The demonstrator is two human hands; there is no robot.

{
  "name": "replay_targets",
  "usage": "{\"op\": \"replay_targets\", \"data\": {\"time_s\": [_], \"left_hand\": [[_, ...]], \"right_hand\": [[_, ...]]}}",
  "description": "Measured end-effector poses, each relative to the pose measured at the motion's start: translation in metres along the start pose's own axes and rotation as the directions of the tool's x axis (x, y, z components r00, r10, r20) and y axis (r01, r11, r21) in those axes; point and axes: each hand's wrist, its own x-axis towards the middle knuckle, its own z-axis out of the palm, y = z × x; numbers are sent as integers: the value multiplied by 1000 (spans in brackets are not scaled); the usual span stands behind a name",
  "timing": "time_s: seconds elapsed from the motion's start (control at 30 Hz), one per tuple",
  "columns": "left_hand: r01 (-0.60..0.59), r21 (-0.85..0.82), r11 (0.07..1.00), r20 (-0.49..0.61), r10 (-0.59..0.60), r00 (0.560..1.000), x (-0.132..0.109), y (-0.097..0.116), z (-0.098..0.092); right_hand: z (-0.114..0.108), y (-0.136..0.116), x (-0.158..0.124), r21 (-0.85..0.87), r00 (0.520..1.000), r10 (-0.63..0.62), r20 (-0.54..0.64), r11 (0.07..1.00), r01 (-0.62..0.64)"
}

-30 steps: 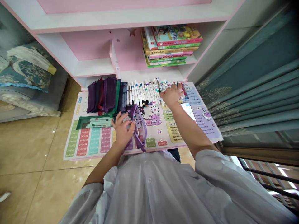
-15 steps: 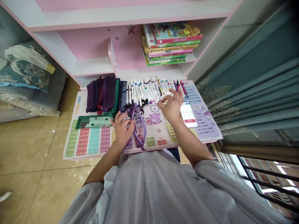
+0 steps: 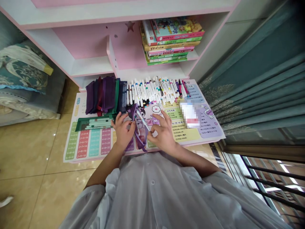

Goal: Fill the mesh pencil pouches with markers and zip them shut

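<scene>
A purple mesh zip pouch (image 3: 144,143) lies open near the front edge of the desk. My left hand (image 3: 124,131) pinches its left edge between thumb and finger. In my right hand (image 3: 164,133) is a white marker (image 3: 142,118), gripped near its lower end and slanting up and left over the pouch mouth. Another marker shows partly inside the pouch. Left of my left hand lies a green mesh pouch (image 3: 82,124) with several pale green pens (image 3: 100,122) on it or in it; I cannot tell which. A long row of white markers (image 3: 147,90) lies behind the hands.
Purple, red, green and navy pouches (image 3: 108,93) are piled at the back left of the desk (image 3: 114,155). A phone (image 3: 190,115), its screen blurred, lies on the right. Stacked books (image 3: 173,47) stand on the pink shelf behind. A curtain (image 3: 257,73) hangs at the right.
My right hand has come from the marker row down and left to the pouch, bringing a white marker. My left hand stays at the pouch's edge.
</scene>
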Motion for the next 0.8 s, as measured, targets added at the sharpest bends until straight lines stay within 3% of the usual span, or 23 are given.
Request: {"op": "replay_targets", "data": {"time_s": [0.43,0.8], "left_hand": [[-30,20,999,-15,30,999,0,0,1],[-43,0,999,24,43,999,0,0,-2]], "right_hand": [[18,-17,12,-93,974,88,209,993,-70],[30,-27,23,-214,891,106,441,977,-11]]}}
